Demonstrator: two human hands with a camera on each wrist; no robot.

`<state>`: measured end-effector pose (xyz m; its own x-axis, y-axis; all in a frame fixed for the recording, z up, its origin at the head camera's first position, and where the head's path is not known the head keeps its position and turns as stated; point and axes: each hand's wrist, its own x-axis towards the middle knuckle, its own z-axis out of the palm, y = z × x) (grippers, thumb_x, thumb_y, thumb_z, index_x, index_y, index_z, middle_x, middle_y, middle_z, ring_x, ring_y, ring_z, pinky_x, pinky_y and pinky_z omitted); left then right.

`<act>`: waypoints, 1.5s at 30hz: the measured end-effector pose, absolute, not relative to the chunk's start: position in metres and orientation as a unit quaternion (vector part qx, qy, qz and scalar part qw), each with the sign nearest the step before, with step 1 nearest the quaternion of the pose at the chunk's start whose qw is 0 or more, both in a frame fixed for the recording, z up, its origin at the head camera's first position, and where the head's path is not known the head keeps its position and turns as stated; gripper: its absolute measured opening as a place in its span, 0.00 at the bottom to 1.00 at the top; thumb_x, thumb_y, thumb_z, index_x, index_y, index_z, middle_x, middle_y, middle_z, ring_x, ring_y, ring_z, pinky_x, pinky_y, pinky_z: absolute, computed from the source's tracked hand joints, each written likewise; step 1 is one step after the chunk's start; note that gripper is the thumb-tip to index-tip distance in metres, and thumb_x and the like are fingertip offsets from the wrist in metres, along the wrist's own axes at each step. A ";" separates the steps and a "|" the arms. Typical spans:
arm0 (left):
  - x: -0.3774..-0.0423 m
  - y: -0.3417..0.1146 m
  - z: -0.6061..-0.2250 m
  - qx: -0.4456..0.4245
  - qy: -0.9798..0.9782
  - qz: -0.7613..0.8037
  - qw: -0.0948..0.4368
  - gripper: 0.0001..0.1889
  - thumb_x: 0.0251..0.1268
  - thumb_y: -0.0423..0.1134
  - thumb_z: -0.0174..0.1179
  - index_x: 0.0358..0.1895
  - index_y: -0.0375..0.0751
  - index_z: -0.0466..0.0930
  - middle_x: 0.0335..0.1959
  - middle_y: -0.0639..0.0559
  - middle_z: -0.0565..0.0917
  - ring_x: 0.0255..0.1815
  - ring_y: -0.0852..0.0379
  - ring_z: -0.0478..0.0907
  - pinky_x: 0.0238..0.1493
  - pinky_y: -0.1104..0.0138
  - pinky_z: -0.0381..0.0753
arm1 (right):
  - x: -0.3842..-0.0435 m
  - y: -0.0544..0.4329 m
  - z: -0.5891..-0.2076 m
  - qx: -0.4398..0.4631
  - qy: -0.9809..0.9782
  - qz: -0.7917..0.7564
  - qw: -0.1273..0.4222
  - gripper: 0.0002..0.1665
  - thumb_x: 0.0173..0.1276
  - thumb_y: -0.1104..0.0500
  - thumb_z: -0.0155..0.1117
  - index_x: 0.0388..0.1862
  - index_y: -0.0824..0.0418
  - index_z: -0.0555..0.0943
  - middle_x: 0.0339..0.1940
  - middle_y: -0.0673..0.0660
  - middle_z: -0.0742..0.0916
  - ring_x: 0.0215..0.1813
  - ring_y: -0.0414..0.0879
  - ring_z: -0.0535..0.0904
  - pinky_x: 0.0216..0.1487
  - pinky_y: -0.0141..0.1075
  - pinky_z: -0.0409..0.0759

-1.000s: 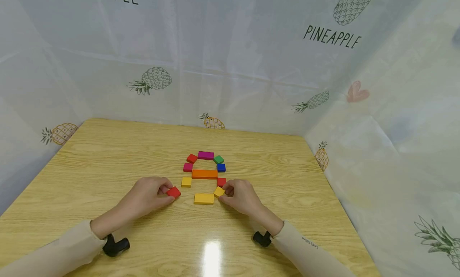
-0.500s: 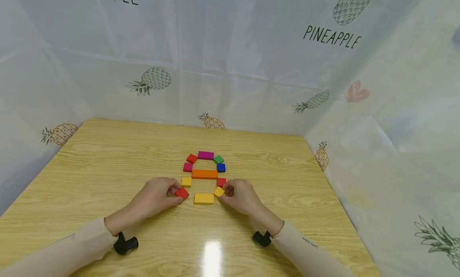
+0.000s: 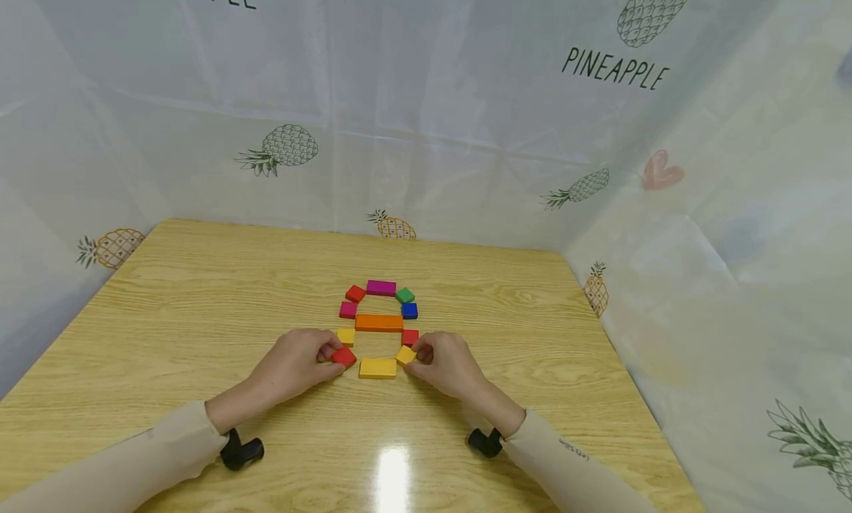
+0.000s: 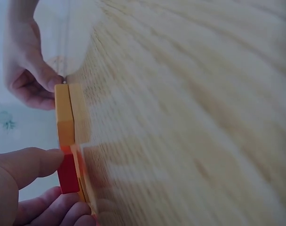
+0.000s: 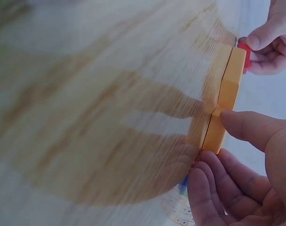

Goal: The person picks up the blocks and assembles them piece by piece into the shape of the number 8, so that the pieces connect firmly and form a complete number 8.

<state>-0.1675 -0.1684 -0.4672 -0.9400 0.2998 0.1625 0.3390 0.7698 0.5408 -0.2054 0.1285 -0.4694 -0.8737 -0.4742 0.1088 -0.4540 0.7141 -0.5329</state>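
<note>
My left hand pinches a red block, turned at an angle, between thumb and fingers. It sits just left of a long yellow block and close below a small yellow block. On the other side my right hand pinches a tilted small yellow block at the long block's right end. The left wrist view shows the red block near the long yellow block. Thumb and fingers of the right hand hold the yellow block in the right wrist view.
Farther up, an orange bar crosses the middle of the outline. Around it lie a purple bar, a green block, a blue block, a pink block and red blocks. A pineapple-print sheet hangs behind the wooden table.
The left hand has slid the red block rightward, toward the left end of the long yellow block. My right hand stays in place on the small yellow block.
</note>
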 end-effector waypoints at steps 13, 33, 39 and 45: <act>-0.167 -0.162 -0.464 -0.164 -0.942 -0.291 0.033 0.12 0.60 0.40 0.79 0.43 0.42 0.89 0.31 0.60 0.84 0.31 0.65 0.76 0.36 0.68 0.80 | -0.206 0.128 -0.470 -0.251 0.926 -0.282 0.016 0.13 0.64 0.57 0.83 0.42 0.62 0.90 0.36 0.52 0.90 0.36 0.40 0.84 0.40 0.31 0.84; -0.169 -0.158 -0.467 -0.163 -0.947 -0.275 0.040 0.12 0.58 0.41 0.80 0.41 0.42 0.90 0.29 0.60 0.84 0.31 0.66 0.76 0.35 0.69 0.80 | -0.205 0.128 -0.468 -0.249 0.926 -0.284 0.019 0.13 0.64 0.58 0.83 0.42 0.62 0.89 0.36 0.52 0.90 0.36 0.41 0.84 0.41 0.30 0.84; -0.169 -0.157 -0.467 -0.163 -0.946 -0.276 0.040 0.12 0.58 0.40 0.80 0.42 0.41 0.90 0.30 0.60 0.85 0.31 0.66 0.77 0.35 0.69 0.80 | -0.206 0.129 -0.469 -0.249 0.926 -0.284 0.019 0.13 0.64 0.58 0.83 0.42 0.61 0.89 0.36 0.52 0.90 0.36 0.42 0.85 0.41 0.30 0.84; -0.169 -0.157 -0.466 -0.158 -0.945 -0.283 0.036 0.12 0.58 0.39 0.80 0.42 0.41 0.90 0.30 0.59 0.85 0.31 0.65 0.77 0.36 0.68 0.81 | -0.206 0.129 -0.470 -0.248 0.926 -0.284 0.018 0.13 0.64 0.58 0.83 0.42 0.61 0.89 0.36 0.52 0.90 0.36 0.42 0.84 0.41 0.31 0.84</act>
<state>-0.1687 -0.1572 -0.4664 -0.9475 0.2781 0.1579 0.3191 0.7898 0.5238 -0.2059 0.1289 -0.4696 -0.8766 -0.4690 0.1075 -0.4488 0.7162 -0.5344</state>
